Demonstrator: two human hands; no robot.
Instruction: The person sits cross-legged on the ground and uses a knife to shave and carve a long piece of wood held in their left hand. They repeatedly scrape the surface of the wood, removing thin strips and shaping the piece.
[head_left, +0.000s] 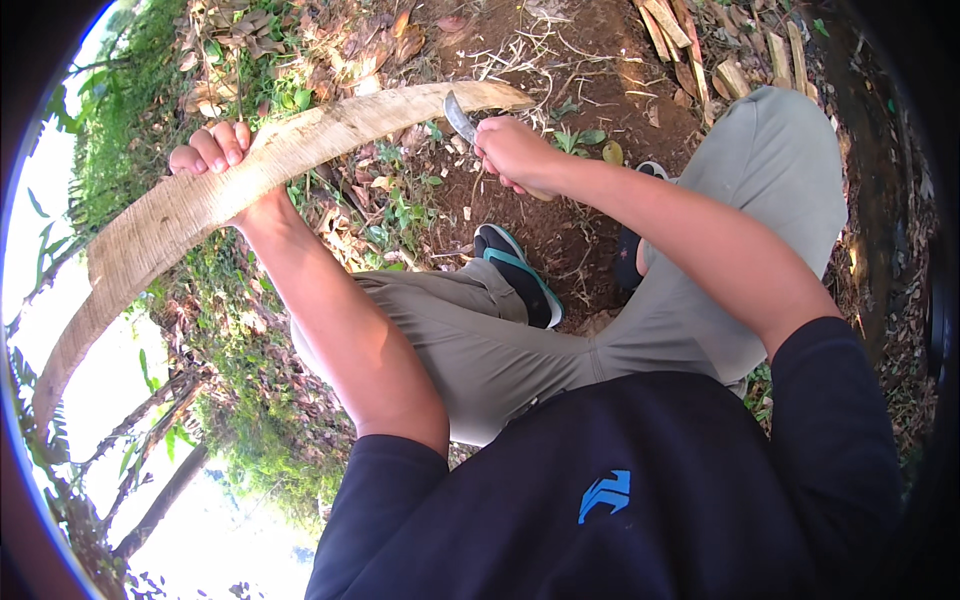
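A long pale wooden plank crosses from the lower left to the upper middle, its outline bending in this view. My left hand wraps round it, fingers over the far edge and the wrist passing beneath. Close to the plank's narrow right end, my right hand is closed round the handle of a small knife with a hooked blade. The blade overlaps the plank's face near that end; whether it touches the wood I cannot tell. A bit of the light-coloured handle sticks out below my fist.
Split wood pieces lie at the upper right. Brown soil with pale shavings and dry leaves spreads ahead. My dark shoe stands below the plank, and my bent knee rises at the right. Green plants grow at the left.
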